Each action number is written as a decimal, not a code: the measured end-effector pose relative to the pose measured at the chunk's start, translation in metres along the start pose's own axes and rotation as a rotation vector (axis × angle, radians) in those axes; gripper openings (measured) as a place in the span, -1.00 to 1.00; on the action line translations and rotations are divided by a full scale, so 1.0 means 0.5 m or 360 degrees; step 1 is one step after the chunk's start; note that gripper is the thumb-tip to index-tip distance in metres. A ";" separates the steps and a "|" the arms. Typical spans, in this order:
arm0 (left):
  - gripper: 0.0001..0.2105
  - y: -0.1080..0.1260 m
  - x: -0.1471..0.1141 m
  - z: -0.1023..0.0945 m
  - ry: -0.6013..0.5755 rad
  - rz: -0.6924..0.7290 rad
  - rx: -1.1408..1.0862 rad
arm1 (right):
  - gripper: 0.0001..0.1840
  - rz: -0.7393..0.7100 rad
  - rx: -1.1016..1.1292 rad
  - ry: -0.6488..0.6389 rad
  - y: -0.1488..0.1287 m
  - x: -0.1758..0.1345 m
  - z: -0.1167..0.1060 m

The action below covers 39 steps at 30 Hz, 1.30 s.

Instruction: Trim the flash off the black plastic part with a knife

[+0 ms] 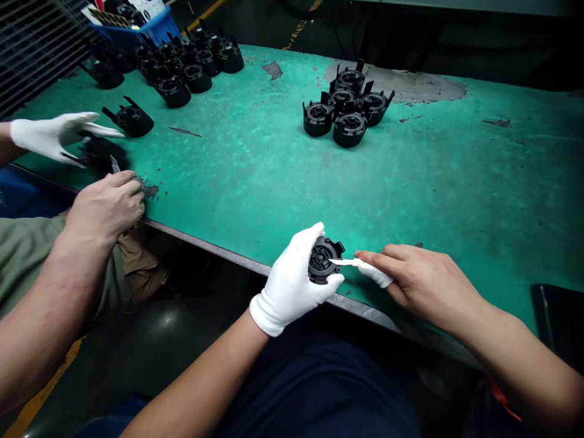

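My left hand [292,283], in a white glove, grips a round black plastic part [320,260] by its sides, close to the table's front edge. Rings and a hub show on the part's upturned face, and tabs stick out from its rim. My right hand [420,280] is ungloved apart from a white covering on a finger or thumb. It is closed on a slim knife [343,262], whose pointed blade reaches over the face of the black part. Whether the blade tip touches the plastic I cannot tell.
A group of several black parts [349,129] stands on the green table [237,176]. More black parts [172,91] stand far left by a blue bin [157,27]. At left, a co-worker's gloved hand [59,137] and bare hand [107,204] work on another. A dark object [559,322] lies right.
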<state>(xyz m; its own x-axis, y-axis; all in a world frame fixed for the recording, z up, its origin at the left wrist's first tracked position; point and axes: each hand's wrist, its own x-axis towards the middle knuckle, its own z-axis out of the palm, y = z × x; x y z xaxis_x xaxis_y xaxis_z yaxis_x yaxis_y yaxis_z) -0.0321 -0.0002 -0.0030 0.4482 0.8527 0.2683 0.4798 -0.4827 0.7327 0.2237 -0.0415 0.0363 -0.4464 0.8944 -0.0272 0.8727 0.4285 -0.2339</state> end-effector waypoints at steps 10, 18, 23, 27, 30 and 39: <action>-0.22 0.005 0.002 0.003 0.0056 -0.0004 0.0001 | -0.52 0.0073 0.0020 0.0049 -0.018 -0.021 0.013; -0.22 0.005 0.001 0.004 0.0065 -0.0006 0.0000 | -0.55 0.0151 0.0005 0.0049 -0.021 -0.010 0.014; -0.23 0.005 -0.004 0.019 0.0138 -0.0031 0.0009 | -0.54 0.0226 -0.0063 0.0043 -0.042 -0.016 0.020; -0.27 0.009 -0.009 0.036 0.0250 -0.0062 0.0015 | -0.55 0.0334 -0.0169 0.0120 -0.064 -0.013 0.024; -0.26 0.011 -0.011 0.041 0.0259 -0.0064 0.0023 | -0.55 0.0305 -0.0122 0.0133 -0.064 -0.017 0.024; -0.25 0.017 -0.012 0.044 0.0284 -0.0085 0.0063 | -0.60 0.0404 -0.0106 0.0159 -0.061 -0.011 0.024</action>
<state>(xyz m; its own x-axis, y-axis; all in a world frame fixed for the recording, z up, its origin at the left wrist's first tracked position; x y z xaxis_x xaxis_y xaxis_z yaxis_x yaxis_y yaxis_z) -0.0140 -0.0138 -0.0124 0.2818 0.8975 0.3391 0.5303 -0.4402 0.7245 0.1974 -0.0611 0.0318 -0.1930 0.9810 0.0198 0.9667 0.1935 -0.1672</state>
